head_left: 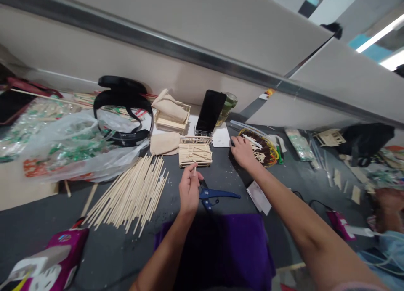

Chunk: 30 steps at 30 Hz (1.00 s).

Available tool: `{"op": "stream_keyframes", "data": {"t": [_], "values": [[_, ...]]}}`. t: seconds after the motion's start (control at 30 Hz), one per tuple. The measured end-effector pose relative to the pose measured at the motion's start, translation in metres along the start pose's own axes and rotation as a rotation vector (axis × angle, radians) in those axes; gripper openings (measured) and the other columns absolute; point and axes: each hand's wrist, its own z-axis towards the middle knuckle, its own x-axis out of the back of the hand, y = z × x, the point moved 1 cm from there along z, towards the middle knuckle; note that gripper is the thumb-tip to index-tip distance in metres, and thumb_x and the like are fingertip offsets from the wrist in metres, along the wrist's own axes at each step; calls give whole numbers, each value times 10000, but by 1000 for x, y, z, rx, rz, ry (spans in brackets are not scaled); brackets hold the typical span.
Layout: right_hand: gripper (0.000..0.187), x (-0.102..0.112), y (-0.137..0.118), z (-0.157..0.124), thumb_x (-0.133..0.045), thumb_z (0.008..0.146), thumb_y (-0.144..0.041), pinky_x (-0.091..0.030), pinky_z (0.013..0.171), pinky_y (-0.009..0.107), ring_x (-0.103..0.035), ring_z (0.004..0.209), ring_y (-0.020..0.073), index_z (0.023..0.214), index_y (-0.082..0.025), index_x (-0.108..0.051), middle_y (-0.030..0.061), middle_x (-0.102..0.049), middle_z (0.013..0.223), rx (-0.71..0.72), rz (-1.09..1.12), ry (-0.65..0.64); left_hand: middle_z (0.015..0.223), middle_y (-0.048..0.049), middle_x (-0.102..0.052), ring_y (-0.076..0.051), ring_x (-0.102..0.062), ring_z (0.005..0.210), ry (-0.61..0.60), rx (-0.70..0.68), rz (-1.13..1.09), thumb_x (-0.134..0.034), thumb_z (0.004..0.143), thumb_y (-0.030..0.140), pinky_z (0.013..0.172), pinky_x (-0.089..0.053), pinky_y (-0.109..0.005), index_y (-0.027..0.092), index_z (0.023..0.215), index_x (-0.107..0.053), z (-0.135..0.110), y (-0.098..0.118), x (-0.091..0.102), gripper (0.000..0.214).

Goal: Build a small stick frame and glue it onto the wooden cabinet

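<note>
My left hand is closed in a pinch on a short pale stick, just in front of a small model made of wooden sticks. Beside that hand lies a pair of blue-handled cutters on the dark table. Farther right, my right hand has its fingers curled at a small black object, whose kind I cannot make out. Close to it stands a brown round basket with short stick pieces in it. A spread pile of thin wooden sticks lies to the left.
A black phone stands upright behind the model, before a glass jar. At left are a black headband device, a plastic bag and a magenta box. A folded paper lies near my right forearm. Another person's hand shows far right.
</note>
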Motion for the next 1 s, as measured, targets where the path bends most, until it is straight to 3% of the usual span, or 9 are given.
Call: {"op": "stream_keyframes", "data": {"t": [0.2,0.33,0.43,0.53,0.63,0.83,1.0], "values": [[363,-2,2,-3,-369,901,-110,-319,888,449,-375,1203,338,985,-73,-719,209,-459,1407,-17,23,17,731,-1,-595,-78,-463,513,-28,45,-117,-553,875,478,451,-363,-186,178,1117,-556,1,2,-2,386],[353,0,-1,-1,-378,897,-119,-314,889,441,-398,1173,323,989,-85,-718,201,-530,1326,-22,52,41,738,6,-594,-72,-497,486,-52,40,-135,-576,860,454,432,-372,-182,177,1081,-538,2,1,-3,356],[325,13,3,-8,-412,907,-179,-304,913,440,-399,1172,313,1035,-95,-698,178,-540,1324,-56,84,99,700,28,-566,-48,-417,442,-33,16,-136,-604,847,434,408,-305,-168,178,1017,-556,3,0,-2,311],[313,29,20,-24,-426,923,-266,-309,924,447,-414,1156,317,1016,-130,-692,152,-580,1284,-280,231,253,631,51,-489,-41,-332,450,-8,-27,-105,-595,865,412,420,-244,-164,173,956,-599,3,0,-2,256],[305,35,46,-41,-410,923,-277,-348,907,419,-480,1073,294,946,-156,-689,139,-644,1168,-564,421,346,604,50,-445,-60,-366,503,11,-65,-18,-591,872,431,457,-275,-171,167,913,-630,2,0,-2,270],[269,17,76,-46,-451,886,-205,-389,941,315,-576,1060,220,1015,-164,-684,87,-698,1117,-593,595,242,573,53,-437,-72,-374,507,2,-82,54,-627,830,454,463,-282,-179,161,873,-645,3,1,-2,296],[353,9,62,-65,-357,942,-202,-445,811,284,-632,983,202,1094,-152,-672,94,-712,1099,-652,602,177,561,57,-430,-70,-359,496,34,-86,91,-639,809,455,452,-264,-175,167,812,-628,6,4,-2,288]]}}
